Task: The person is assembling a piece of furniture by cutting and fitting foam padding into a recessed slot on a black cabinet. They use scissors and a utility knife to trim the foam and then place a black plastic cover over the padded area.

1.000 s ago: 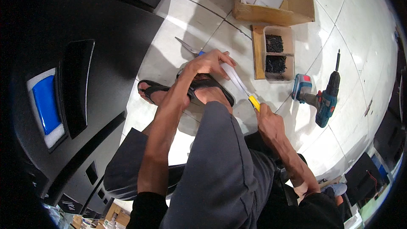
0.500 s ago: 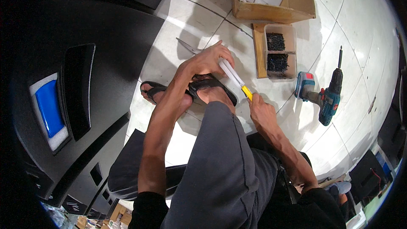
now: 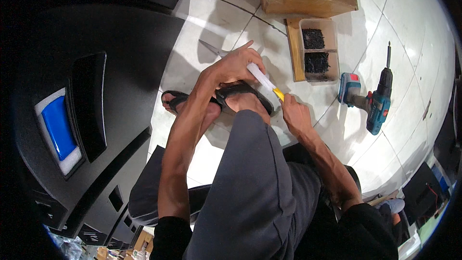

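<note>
My left hand [image 3: 238,63] is closed on the upper end of a white foam strip [image 3: 260,75], just above my sandalled foot. My right hand [image 3: 294,115] grips a yellow utility knife [image 3: 279,95], its front end against the lower end of the strip. The blade itself is too small to make out. On the tiles beside my left hand lies a pair of scissors [image 3: 211,47], partly hidden by that hand.
Ahead stands a cardboard box [image 3: 313,6] of white foam pieces. Nearer are a wooden board [image 3: 296,58] and a two-part plastic container [image 3: 333,75] with black screws. A cordless drill [image 3: 378,106] stands at right. Black panels [image 3: 130,43], one holding a blue block [image 3: 60,127], fill the left.
The knife in my right hand has moved slightly up along the strip, and the strip has turned a little. My left hand keeps its grip. The view has shifted slightly.
</note>
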Motion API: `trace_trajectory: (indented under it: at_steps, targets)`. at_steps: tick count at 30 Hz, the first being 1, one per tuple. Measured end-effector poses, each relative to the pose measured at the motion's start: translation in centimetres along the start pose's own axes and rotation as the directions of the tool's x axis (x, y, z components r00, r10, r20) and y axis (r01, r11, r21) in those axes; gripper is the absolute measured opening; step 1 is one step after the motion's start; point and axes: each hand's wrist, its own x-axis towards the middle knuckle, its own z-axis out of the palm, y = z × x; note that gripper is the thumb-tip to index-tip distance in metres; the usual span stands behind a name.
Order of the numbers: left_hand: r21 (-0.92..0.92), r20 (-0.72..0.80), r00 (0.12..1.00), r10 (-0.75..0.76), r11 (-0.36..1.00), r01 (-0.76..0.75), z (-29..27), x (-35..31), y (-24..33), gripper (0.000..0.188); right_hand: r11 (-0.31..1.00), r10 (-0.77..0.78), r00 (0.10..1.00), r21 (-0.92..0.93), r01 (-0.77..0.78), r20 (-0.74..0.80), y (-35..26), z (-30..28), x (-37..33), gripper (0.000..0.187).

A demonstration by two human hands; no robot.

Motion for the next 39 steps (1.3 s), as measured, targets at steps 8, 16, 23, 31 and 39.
trace_trajectory:
  at_steps: [8, 16, 23, 31, 39]
  targets:
    - [-0.317, -0.33, 0.903, -0.275, 0.933, 0.169, -2.0, -2.0, 4.0, 0.028, 0.972, 0.198, 0.948, 0.172, -0.157, -0.25, 0.9, 1.2, -1.4, 0.027]
    - [-0.581, -0.63, 0.46, -0.626, 0.773, 0.257, -0.7, -6.0, 6.7, 0.04, 0.822, 0.431, 0.889, 0.475, -0.315, -0.157, 0.2, 1.9, 0.1, 0.029]
    - [-0.786, -0.571, 0.456, -0.682, 0.614, -0.065, 1.0, -6.9, 10.6, 0.037, 0.948, 0.295, 0.876, 0.23, -0.219, -0.381, 0.6, 2.7, -0.5, 0.027]
    - [-0.815, -0.553, 0.621, -0.556, 0.515, -0.265, -0.4, -9.2, 17.1, 0.045, 0.063, -0.099, 0.994, 0.996, 0.057, -0.051, -6.2, -12.2, -0.1, 0.041]
    - [-0.644, -0.68, 0.572, -0.459, 0.747, -0.165, -4.3, -10.6, 19.9, 0.055, -0.213, -0.37, 0.92, 0.976, 0.051, -0.129, -12.2, -17.4, -1.1, 0.052]
